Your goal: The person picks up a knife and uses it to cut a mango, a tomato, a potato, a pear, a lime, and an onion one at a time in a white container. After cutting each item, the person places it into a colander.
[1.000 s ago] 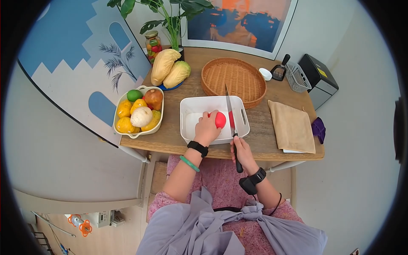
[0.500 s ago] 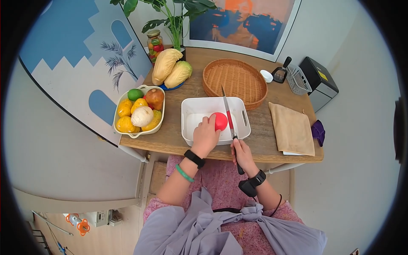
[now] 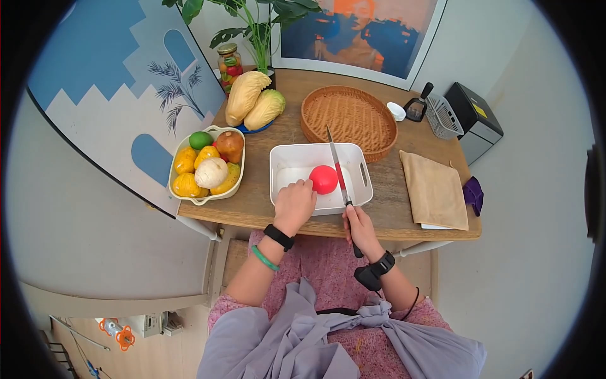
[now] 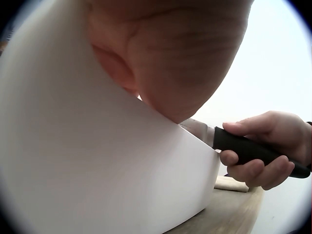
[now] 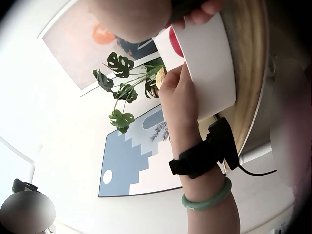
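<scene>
A red tomato point(image 3: 324, 179) sits in the white tub point(image 3: 284, 159) near the wooden table's point(image 3: 265, 208) front edge, the left hand point(image 3: 294, 203) resting over the tub's near wall with fingertips at the tomato's left side; their spread cannot be told. The right hand point(image 3: 360, 228) curls its fingers round the black handle of a knife point(image 3: 338, 170), whose blade lies along the tomato's right side. Behind the tub stands a wicker tray point(image 3: 349, 118), a fruit bowl point(image 3: 206, 163) at the left edge, a tan cloth point(image 3: 434, 191) toward the right, framed pictures against the wall.

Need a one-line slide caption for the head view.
Right hand holds knife beside red tomato in white tray.
</scene>
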Motion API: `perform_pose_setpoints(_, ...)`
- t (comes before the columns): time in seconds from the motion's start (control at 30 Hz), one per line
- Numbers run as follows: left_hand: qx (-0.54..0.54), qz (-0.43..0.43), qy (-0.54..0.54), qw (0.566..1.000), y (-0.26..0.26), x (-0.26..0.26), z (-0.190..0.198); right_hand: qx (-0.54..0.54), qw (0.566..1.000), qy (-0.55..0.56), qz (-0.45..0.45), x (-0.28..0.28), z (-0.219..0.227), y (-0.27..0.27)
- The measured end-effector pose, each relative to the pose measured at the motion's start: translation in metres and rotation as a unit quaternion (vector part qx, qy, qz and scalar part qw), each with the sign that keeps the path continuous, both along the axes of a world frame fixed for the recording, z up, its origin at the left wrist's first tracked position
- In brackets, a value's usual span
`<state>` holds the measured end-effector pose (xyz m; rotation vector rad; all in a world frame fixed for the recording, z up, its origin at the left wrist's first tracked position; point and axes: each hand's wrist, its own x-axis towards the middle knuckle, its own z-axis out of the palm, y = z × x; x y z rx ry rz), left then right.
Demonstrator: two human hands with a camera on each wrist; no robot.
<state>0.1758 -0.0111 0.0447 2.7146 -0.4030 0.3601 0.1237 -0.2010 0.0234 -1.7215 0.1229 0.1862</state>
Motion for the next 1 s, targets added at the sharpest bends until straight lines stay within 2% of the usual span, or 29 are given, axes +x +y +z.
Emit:
perform_pose_setpoints(0.17, -0.021, 0.005, -0.009, 1.0, 0.002, 0.001, 0.001, 0.0, 1.0, -0.013, 0.003, 0.0, -0.003, 0.001)
perform_pose_setpoints(0.23, -0.095, -0.011, -0.015, 0.995, 0.008, 0.003, 0.01, -0.004, 1.0, -0.004, -0.004, 0.001, -0.004, 0.0)
perform_pose_setpoints(0.33, -0.111, -0.016, -0.045, 0.993, 0.022, 0.013, 0.019, 0.006, 1.0, -0.018, -0.014, 0.0, -0.004, -0.001)
perform_pose_setpoints(1.0, -0.047, 0.014, 0.0, 0.999, 0.025, 0.017, 0.014, 0.0, 1.0, -0.02, -0.002, 0.001, -0.005, 0.004)
